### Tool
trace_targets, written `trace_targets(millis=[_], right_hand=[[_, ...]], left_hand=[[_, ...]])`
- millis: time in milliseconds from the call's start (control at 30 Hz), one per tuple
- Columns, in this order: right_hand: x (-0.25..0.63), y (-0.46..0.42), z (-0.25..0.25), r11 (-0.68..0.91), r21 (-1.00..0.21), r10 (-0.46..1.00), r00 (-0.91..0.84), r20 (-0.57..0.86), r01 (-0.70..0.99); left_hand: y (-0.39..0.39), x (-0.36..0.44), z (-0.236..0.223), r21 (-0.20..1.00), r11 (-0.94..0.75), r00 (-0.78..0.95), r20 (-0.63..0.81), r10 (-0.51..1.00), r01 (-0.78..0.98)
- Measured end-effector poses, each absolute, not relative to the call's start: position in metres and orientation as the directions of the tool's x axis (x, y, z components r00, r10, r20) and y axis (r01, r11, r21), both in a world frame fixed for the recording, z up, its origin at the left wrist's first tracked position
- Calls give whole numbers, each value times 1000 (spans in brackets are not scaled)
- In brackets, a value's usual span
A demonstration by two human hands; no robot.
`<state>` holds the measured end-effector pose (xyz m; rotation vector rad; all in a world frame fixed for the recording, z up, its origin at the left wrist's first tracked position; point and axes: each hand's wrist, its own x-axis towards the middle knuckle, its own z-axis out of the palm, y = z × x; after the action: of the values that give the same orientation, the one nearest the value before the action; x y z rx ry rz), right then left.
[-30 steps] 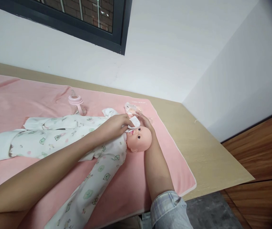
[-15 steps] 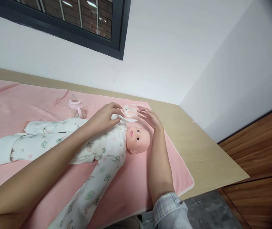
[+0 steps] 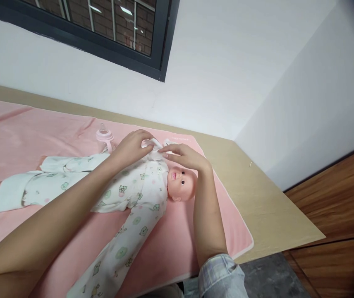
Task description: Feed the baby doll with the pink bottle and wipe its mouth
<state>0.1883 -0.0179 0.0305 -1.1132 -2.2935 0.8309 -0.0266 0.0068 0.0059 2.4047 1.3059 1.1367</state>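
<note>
A doll (image 3: pixel 181 182) in a white printed outfit (image 3: pixel 146 182) lies on its back, its head toward the right. Above its far shoulder, a thin white cloth (image 3: pixel 156 154) is bunched up. My left hand (image 3: pixel 133 145) reaches across the doll's chest and pinches this cloth between thumb and fingers. From the other side, past the doll's head, my right hand (image 3: pixel 186 156) has its fingertips closed on the cloth's right part. Whether the cloth belongs to the outfit's far sleeve, I cannot tell. The near sleeve (image 3: pixel 127 244) stretches toward me over the blanket.
A pink blanket (image 3: pixel 161 248) covers much of the wooden table (image 3: pixel 251 198). Beyond the doll's legs stands a pink-handled baby bottle (image 3: pixel 104 138). Behind my right hand a small clear packet (image 3: pixel 169 142) is partly hidden. A wall with a window (image 3: pixel 127 29) borders the far side.
My right hand has moved left and its fingers now meet the white cloth. The cloth, stretched out to the right before, is now bunched between both hands. The view has shifted slightly.
</note>
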Motion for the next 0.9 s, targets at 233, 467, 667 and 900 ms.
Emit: trace_targets(millis=[233, 467, 667, 900], right_hand=[[230, 26, -5, 320, -888, 947, -108, 302, 330], [264, 70, -71, 225, -960, 951, 177, 253, 165], [257, 94, -103, 256, -966, 960, 133, 248, -46], [256, 92, -112, 123, -984, 992, 57, 116, -131]], left_hand=[[12, -49, 15, 526, -537, 233, 536, 811, 660], [17, -73, 24, 581, -488, 147, 535, 832, 651], [27, -97, 27, 665, -409, 64, 479, 876, 625], [41, -123, 22, 705, -315, -13, 417, 909, 635]])
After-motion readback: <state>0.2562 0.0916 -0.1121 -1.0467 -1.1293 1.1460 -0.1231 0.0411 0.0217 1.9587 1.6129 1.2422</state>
